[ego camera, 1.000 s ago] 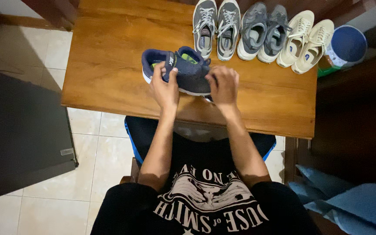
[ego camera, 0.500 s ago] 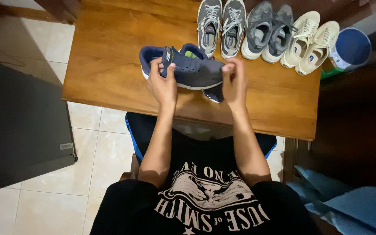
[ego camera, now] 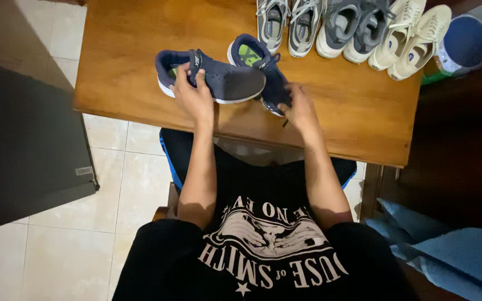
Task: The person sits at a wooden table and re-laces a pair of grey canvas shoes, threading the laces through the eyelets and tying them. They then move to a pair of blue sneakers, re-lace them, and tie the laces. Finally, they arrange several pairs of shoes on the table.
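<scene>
My left hand point(ego camera: 192, 95) grips a navy sneaker point(ego camera: 218, 81) by its collar and holds it sideways over the wooden table point(ego camera: 124, 67). A second navy sneaker point(ego camera: 260, 64) with a green insole lies on the table just behind and to the right. The fingers of my right hand point(ego camera: 299, 108) rest on the toe of that second sneaker; whether they grip it is not clear.
Along the table's far edge stand a grey laced pair point(ego camera: 288, 25), a darker grey pair point(ego camera: 352, 28) and a cream pair point(ego camera: 411, 36). A round blue-and-white container point(ego camera: 461, 44) sits at the far right corner. Dark furniture point(ego camera: 23, 150) is left, blue cloth point(ego camera: 447, 251) lower right.
My right hand let go of the held sneaker's toe and dropped onto the second navy sneaker. My left hand carried the first sneaker leftward.
</scene>
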